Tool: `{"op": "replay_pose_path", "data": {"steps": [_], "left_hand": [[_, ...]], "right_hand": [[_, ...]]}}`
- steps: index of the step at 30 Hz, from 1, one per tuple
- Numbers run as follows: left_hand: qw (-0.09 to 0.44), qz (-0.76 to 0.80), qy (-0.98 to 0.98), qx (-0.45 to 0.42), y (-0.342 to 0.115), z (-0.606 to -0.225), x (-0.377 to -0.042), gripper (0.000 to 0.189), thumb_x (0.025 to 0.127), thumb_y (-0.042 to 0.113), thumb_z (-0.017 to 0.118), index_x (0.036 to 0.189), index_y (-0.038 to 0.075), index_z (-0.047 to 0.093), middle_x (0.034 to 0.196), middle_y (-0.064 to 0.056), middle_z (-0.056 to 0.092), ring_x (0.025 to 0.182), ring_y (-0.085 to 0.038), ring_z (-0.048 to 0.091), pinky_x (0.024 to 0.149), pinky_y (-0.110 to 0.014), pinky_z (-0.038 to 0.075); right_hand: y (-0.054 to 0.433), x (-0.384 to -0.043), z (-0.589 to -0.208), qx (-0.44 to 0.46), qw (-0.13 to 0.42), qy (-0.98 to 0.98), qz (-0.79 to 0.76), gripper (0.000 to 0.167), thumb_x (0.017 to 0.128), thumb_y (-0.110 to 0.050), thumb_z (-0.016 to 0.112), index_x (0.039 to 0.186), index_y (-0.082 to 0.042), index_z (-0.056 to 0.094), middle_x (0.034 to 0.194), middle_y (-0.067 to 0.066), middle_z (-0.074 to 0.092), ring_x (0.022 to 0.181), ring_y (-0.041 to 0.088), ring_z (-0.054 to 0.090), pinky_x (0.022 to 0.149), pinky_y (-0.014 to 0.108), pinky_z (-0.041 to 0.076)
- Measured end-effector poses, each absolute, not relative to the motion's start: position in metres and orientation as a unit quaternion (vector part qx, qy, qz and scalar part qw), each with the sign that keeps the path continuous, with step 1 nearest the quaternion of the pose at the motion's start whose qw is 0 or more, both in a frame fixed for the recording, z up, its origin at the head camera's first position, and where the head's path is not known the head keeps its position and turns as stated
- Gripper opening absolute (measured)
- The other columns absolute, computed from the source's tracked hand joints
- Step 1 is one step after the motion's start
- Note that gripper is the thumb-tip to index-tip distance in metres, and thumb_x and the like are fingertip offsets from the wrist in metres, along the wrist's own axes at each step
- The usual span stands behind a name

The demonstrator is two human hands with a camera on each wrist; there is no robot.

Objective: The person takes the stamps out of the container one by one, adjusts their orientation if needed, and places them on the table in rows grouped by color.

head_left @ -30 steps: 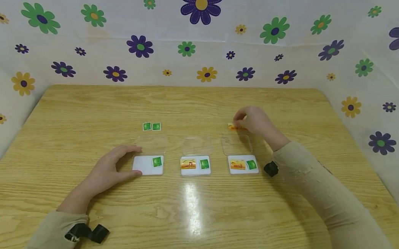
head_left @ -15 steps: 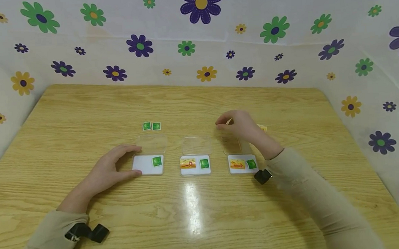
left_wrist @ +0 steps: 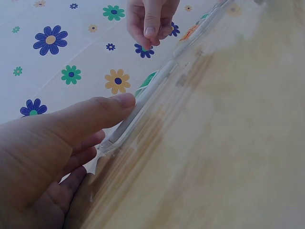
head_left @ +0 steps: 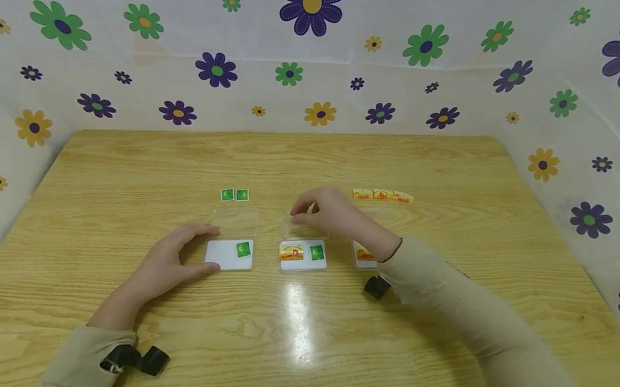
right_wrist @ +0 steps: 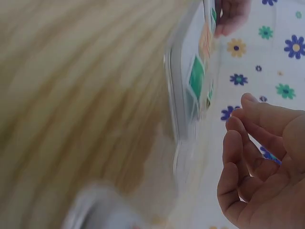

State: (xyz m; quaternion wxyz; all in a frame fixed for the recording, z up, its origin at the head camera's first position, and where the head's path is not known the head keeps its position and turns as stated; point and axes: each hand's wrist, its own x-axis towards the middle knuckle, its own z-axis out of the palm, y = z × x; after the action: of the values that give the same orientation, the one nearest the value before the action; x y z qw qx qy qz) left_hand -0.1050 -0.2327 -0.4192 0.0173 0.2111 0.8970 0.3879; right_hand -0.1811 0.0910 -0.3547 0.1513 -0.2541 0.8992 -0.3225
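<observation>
Three clear plastic cases with white inserts stand in a row, their transparent lids folded back. The left case (head_left: pixel 220 255) bears one green square sticker (head_left: pixel 243 249). My left hand (head_left: pixel 167 258) spans its left end, thumb resting on the front corner and index finger by the lid. The middle case (head_left: pixel 304 266) carries an orange sticker (head_left: pixel 291 253) and a green one (head_left: pixel 316 252). Above its lid (head_left: pixel 304 226) hovers my right hand (head_left: pixel 324 210), fingers loosely bent, thumb and index together; no sticker shows between them. My right forearm hides part of the right case (head_left: pixel 365 265).
Two loose green stickers (head_left: pixel 234 194) lie behind the left case. Three loose orange stickers (head_left: pixel 383 194) lie in a row behind the right case. A flower-patterned cloth (head_left: pixel 258 37) stands around the wooden table's (head_left: pixel 244 339) far and side edges.
My right hand has moved left from the loose orange stickers to above the middle case's lid, uncovering the orange row and covering part of the right case. The left hand stays put.
</observation>
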Motion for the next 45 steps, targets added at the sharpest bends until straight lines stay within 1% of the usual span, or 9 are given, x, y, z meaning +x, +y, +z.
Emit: {"op": "replay_pose_path", "data": {"steps": [7,10,17,24,29,36,45], "left_hand": [[0.013,0.382,0.899,0.213,-0.232,-0.418,-0.105,0.062,0.076,0.033,0.081,0.13,0.015,0.056,0.132,-0.008,0.053,0.126,-0.031,0.043,0.102,-0.052,0.033],[0.016,0.385,0.898,0.212,-0.231,-0.417,-0.105,0.062,0.076,0.033,0.08,0.13,0.014,0.056,0.131,-0.008,0.053,0.125,-0.03,0.043,0.102,-0.052,0.033],[0.019,0.394,0.895,0.21,-0.231,-0.415,-0.104,0.061,0.077,0.032,0.08,0.13,0.013,0.055,0.132,-0.009,0.053,0.126,-0.031,0.043,0.102,-0.053,0.033],[0.017,0.394,0.894,0.215,-0.23,-0.414,-0.104,0.061,0.078,0.031,0.08,0.13,0.012,0.055,0.131,-0.009,0.053,0.125,-0.031,0.043,0.101,-0.054,0.034],[0.017,0.394,0.893,0.215,-0.23,-0.413,-0.103,0.061,0.077,0.03,0.081,0.129,0.011,0.056,0.131,-0.008,0.054,0.125,-0.029,0.044,0.102,-0.052,0.033],[0.016,0.392,0.895,0.214,-0.231,-0.415,-0.104,0.061,0.077,0.032,0.08,0.13,0.012,0.056,0.131,-0.008,0.054,0.125,-0.03,0.044,0.102,-0.053,0.033],[0.023,0.394,0.895,0.209,-0.231,-0.417,-0.104,0.062,0.077,0.034,0.079,0.13,0.013,0.055,0.132,-0.009,0.053,0.126,-0.032,0.042,0.102,-0.054,0.033]], "right_hand": [[0.065,-0.17,-0.354,-0.304,0.164,0.879,-0.33,0.01,0.089,-0.019,0.069,0.093,-0.011,0.072,0.087,-0.003,0.066,0.072,0.015,0.057,0.061,0.022,0.047],[0.056,-0.167,-0.354,-0.316,0.166,0.877,-0.32,0.01,0.09,-0.02,0.068,0.094,-0.012,0.072,0.087,-0.004,0.066,0.071,0.013,0.057,0.061,0.021,0.047],[0.034,-0.166,-0.355,-0.322,0.179,0.88,-0.3,0.009,0.09,-0.022,0.068,0.093,-0.014,0.072,0.089,-0.007,0.066,0.078,0.009,0.057,0.067,0.02,0.047],[0.016,-0.165,-0.355,-0.355,0.173,0.877,-0.273,0.007,0.088,-0.022,0.07,0.086,-0.015,0.071,0.082,-0.007,0.065,0.076,0.007,0.056,0.068,0.019,0.045],[0.01,-0.163,-0.354,-0.36,0.179,0.88,-0.254,0.01,0.085,-0.024,0.074,0.086,-0.014,0.071,0.08,-0.008,0.064,0.074,0.007,0.056,0.067,0.019,0.045],[0.006,-0.161,-0.357,-0.345,0.203,0.889,-0.224,0.019,0.08,-0.027,0.079,0.092,-0.014,0.071,0.086,-0.007,0.062,0.08,0.007,0.056,0.07,0.019,0.045],[0.005,-0.161,-0.357,-0.351,0.198,0.892,-0.205,0.012,0.082,-0.022,0.077,0.09,-0.014,0.073,0.085,-0.007,0.063,0.08,0.008,0.056,0.069,0.02,0.045]]}}
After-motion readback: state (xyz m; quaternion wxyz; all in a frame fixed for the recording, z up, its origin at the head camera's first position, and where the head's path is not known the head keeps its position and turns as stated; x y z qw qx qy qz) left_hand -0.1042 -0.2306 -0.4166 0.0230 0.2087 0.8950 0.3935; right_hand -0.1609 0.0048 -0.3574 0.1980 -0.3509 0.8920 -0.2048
